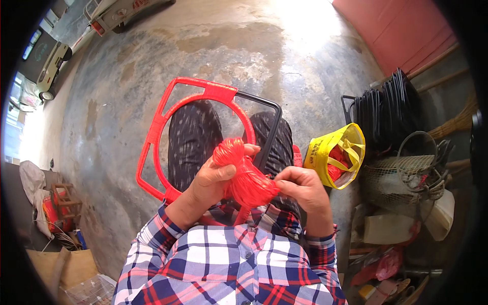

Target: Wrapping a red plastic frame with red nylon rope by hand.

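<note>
A bundle of shiny red plastic cord [245,175] is held over my lap. My left hand [216,178] grips it from the left, thumb on the near side. On its right end, the thumb and forefinger of my right hand [303,189] pinch together at the cord; the exact strand between them is hard to make out. Across my knees rests a metal frame [163,118] with a round ring inside a squarish outer loop. Red cord wraps the ring and most of the outer loop, while its right part [269,105] is bare black. The bundle hides part of the frame.
Right of my knees stands a yellow bag [325,152] with red cord inside. Beyond it are stacked black frames [389,109], a wire basket [399,175] and a broom [457,119]. A red container [52,213] and wooden pieces lie at left; vehicles [53,68] are parked far left.
</note>
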### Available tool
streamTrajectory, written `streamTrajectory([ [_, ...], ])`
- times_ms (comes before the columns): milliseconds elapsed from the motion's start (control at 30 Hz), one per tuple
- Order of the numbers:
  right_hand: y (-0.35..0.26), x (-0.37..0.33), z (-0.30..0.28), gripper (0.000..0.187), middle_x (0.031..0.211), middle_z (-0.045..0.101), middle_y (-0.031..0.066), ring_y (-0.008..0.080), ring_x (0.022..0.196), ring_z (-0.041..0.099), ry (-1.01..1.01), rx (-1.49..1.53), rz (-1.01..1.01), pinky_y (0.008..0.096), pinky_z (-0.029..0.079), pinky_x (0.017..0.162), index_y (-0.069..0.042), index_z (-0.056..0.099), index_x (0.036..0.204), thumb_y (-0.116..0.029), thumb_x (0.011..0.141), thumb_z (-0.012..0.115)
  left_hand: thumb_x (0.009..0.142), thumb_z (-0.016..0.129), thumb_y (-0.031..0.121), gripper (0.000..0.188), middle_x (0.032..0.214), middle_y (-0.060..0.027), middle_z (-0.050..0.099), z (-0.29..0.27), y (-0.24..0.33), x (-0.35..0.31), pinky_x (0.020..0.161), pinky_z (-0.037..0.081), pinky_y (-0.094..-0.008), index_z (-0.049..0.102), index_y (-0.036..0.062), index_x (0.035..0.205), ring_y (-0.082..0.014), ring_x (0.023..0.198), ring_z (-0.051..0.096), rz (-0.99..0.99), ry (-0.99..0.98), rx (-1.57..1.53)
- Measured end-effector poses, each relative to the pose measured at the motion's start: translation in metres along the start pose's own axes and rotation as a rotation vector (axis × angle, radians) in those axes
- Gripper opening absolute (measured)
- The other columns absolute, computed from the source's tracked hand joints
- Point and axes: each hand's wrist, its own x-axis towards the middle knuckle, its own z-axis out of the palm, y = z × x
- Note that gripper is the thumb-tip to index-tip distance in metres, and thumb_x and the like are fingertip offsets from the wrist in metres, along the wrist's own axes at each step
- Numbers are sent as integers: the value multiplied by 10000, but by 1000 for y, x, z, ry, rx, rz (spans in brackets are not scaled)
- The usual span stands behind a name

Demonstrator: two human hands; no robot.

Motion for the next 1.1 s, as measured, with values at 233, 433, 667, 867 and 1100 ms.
streamTrajectory([
  [233,-14,-34,-33,99,729,621,10,59,627,519,-62,54,-310,204,403,576,27,661,840,-65,830,697,850,711,284,570,1337,-202,520,4,1,4,1072,413,-464,499,-11,1290,-323,1234,527,-12,11,23],
  [433,-23,-55,-42,91,670,620,27,77,578,540,-116,-237,-212,214,399,526,34,679,838,-49,801,689,919,628,359,474,1251,-201,595,-6,-4,6,1042,421,-510,551,-5,1212,-347,1189,560,-11,144,-359],
  [667,50,-51,-122,169,701,534,-31,48,585,452,395,-7,-64,208,360,527,-19,642,985,-142,869,637,909,635,399,467,1126,-117,661,-28,-25,7,919,519,-482,566,43,1202,-306,1032,639,151,201,-253],
  [867,87,-132,-174,180,918,684,43,109,847,615,563,-143,-165,238,473,780,-33,695,984,-160,875,626,838,651,99,207,844,-44,523,2,-24,-6,773,479,-319,511,46,981,-181,817,540,-27,301,-80],
  [1100,150,-251,-283,244,849,668,64,147,679,544,881,675,-490,260,386,535,-60,667,911,-300,908,619,796,621,42,211,793,-41,485,13,-17,-3,850,496,-326,468,50,940,-189,824,546,-51,316,28],
])
